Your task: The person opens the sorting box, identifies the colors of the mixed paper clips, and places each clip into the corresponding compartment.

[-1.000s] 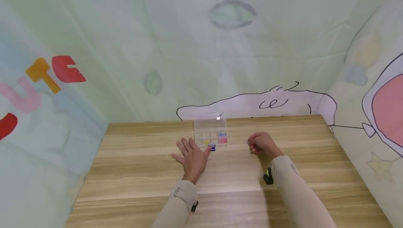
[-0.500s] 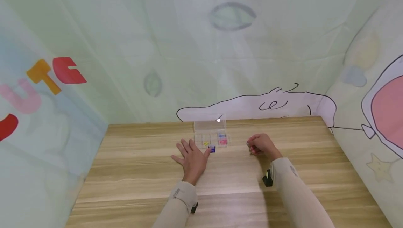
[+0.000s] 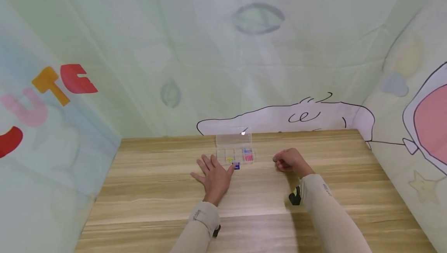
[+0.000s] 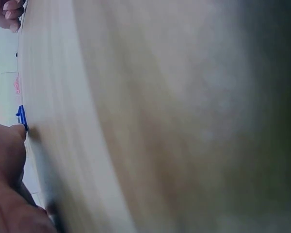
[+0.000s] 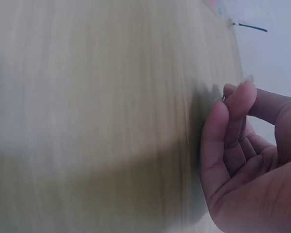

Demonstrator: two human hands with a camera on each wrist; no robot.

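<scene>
In the head view my left hand [image 3: 215, 178] lies on the table with its fingers spread. Its thumb touches a small dark blue piece [image 3: 236, 165] at the front edge of a clear compartment box [image 3: 220, 154]; the same blue piece [image 4: 22, 116] shows past the thumb in the left wrist view. The box's clear lid [image 3: 233, 139] stands raised. Inside are yellow bits [image 3: 229, 160] and pink pieces [image 3: 248, 158]. To the right of the box, my right hand [image 3: 290, 160] pinches a tiny dark piece [image 5: 223, 98] between thumb and fingertip, mostly hidden; I cannot tell its kind.
A wood-grain table [image 3: 258, 198] reaches back to a printed cloth wall [image 3: 206, 59]. The box stands near its far edge. Cloth walls also rise at left and right. A black wrist device [image 3: 295, 196] hangs under the right sleeve.
The right hand's wrist has turned slightly, and its fingers stay pinched beside the box. The left hand keeps its place with the thumb at the blue piece. The head view has shifted a little.
</scene>
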